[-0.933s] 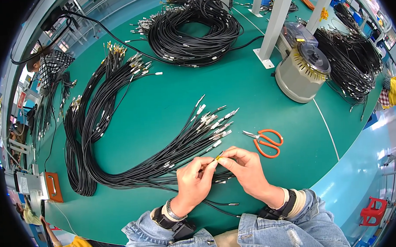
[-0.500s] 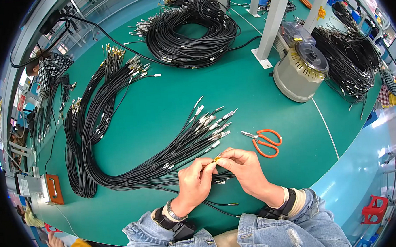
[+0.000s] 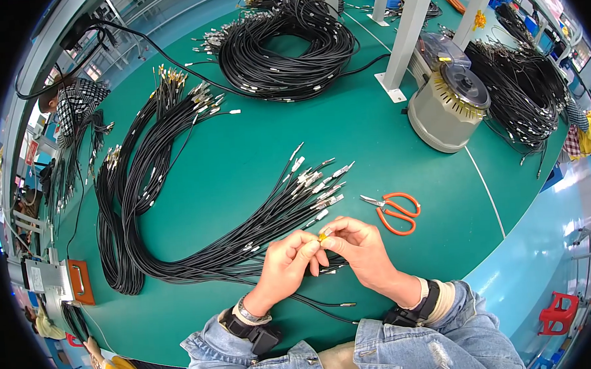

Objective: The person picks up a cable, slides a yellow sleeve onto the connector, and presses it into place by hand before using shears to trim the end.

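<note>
My left hand and my right hand meet over the near part of the green table, fingertips pinched together. Between them is a small yellow piece of tape; whatever it sits on is mostly hidden by the fingers. Beneath and beyond the hands lies a bundle of black cables with metal and white-tagged ends, curving round to the left. Some loose cable ends lie below my left hand. Orange-handled scissors, blades parted, rest just beyond my right hand.
A round grey tape dispenser with yellow strips round its top stands at the right, beside a metal post. Coiled black cables lie at the back, more at far right. An orange-fronted box sits at the left edge. Other people work around.
My left hand has rolled and shifted slightly, with its lower fingers now showing below. My right fingertips have risen a little, and more of the yellow tape shows. The scissors and cable bundle have not moved.
</note>
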{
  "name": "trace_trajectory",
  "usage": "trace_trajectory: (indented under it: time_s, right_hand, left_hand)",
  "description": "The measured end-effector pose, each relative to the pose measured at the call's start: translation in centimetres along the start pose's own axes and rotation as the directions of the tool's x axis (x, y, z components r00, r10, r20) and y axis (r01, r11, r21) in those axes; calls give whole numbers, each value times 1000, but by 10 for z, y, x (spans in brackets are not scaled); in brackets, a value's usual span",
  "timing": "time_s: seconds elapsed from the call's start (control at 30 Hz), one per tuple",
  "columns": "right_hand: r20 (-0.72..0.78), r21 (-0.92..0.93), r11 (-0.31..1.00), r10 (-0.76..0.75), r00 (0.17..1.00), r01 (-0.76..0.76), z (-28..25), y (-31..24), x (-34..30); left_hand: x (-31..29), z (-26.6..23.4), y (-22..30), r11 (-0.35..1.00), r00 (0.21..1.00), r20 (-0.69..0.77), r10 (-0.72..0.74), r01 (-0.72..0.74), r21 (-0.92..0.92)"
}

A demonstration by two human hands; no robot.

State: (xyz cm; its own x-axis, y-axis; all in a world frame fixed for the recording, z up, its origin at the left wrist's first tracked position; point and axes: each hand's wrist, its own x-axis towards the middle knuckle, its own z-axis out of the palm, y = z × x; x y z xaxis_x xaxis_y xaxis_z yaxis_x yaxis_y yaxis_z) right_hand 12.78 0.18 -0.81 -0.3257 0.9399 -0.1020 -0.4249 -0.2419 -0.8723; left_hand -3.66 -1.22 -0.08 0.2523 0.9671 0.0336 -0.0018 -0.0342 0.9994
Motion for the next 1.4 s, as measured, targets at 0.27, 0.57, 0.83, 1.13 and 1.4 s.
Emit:
trace_trajectory:
  time_s: [0.27,0.57,0.83,1.13,1.4]
  right_hand:
    - [118,-130,977,-151,981,166,-6,11,4]
    - [188,-300,945,-72,979,127,-5,-14,6]
    - [168,-197,978,-33,985,66,-14,-21,5]
    - [81,-275,961,41,996,-18,-25,-22,9]
    - [129,-226,974,58,990,-28,-20,-27,5]
  left_hand:
    - [8,-25,5,927,910,348,-227,311,-210]
    - [9,-36,-2,884,853,466,-236,388,-261]
    - [6,-1,3,991,988,88,-125,129,-41]
    - [7,-5,4,700,946,49,321,-272,660]
    - [6,13,4,795,940,-95,328,-220,565]
